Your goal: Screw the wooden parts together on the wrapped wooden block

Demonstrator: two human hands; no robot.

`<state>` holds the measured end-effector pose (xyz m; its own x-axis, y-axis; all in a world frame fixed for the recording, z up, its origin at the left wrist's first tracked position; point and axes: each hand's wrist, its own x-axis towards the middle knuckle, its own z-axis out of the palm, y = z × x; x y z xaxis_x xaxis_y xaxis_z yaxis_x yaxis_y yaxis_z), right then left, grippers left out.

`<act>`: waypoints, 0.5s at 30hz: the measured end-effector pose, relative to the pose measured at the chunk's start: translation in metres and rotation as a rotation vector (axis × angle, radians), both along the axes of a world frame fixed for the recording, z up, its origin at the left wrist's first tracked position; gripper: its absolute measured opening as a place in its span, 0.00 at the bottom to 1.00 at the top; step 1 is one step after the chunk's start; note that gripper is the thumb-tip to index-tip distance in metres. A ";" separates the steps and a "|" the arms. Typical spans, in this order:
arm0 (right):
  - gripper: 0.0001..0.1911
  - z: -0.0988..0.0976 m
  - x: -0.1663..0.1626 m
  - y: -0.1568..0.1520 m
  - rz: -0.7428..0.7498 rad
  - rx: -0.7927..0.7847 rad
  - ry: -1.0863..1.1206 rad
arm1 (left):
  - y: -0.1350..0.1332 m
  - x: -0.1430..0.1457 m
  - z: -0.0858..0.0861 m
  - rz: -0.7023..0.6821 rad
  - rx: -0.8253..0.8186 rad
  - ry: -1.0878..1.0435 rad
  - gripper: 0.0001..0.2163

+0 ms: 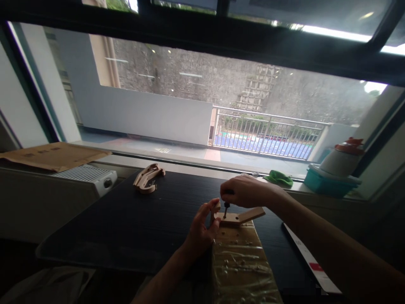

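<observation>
My right hand (238,192) is closed around the handle of a screwdriver (225,210), its shaft pointing down. The tip meets a flat wooden piece (232,218), which has a dark hole and a slanted arm rising to the right. At the left end of this piece, my left hand (204,223) pinches it between thumb and fingers. Beneath lies a long block wrapped in clear plastic (240,261), with small holes and bumps along its top. The screwdriver's tip is too small to make out.
Curved wooden parts (148,179) lie on the dark table (120,223) at the far left. Along the window sill are a green cloth-like item (280,178) and a teal box (329,181) under a white bottle (340,160). A white flat item (311,257) lies at right.
</observation>
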<state>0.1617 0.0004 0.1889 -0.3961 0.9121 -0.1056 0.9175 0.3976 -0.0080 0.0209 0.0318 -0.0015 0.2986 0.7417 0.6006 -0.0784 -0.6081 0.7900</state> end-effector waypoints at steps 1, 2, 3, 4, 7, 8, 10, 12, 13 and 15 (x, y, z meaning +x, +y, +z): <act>0.13 -0.001 0.000 0.001 -0.017 0.013 0.004 | 0.000 0.000 0.000 -0.001 -0.002 0.003 0.21; 0.13 -0.003 0.001 0.003 -0.047 0.020 0.010 | 0.000 0.000 0.001 -0.003 -0.005 0.009 0.22; 0.13 -0.005 0.002 0.004 -0.084 0.025 0.017 | -0.001 0.000 0.001 -0.006 -0.005 0.015 0.22; 0.14 -0.007 0.002 0.005 -0.127 0.030 0.023 | -0.001 -0.001 0.002 -0.009 -0.003 0.020 0.22; 0.17 -0.013 0.003 0.007 -0.233 0.068 0.019 | -0.001 -0.001 0.003 0.000 0.016 0.022 0.22; 0.17 -0.014 0.003 0.007 -0.246 0.083 0.013 | -0.001 -0.001 0.003 0.002 0.022 0.020 0.22; 0.17 -0.014 0.002 0.006 -0.246 0.106 0.010 | -0.001 -0.001 0.003 0.003 0.028 0.020 0.22; 0.16 -0.012 0.002 0.004 -0.221 0.095 0.036 | 0.000 -0.001 0.003 -0.001 0.030 0.024 0.22; 0.15 -0.010 0.002 0.003 -0.198 0.075 0.052 | 0.000 -0.001 0.003 -0.001 0.032 0.025 0.22; 0.13 -0.006 0.002 -0.001 -0.140 0.024 0.074 | 0.000 -0.001 0.002 -0.001 0.038 0.020 0.22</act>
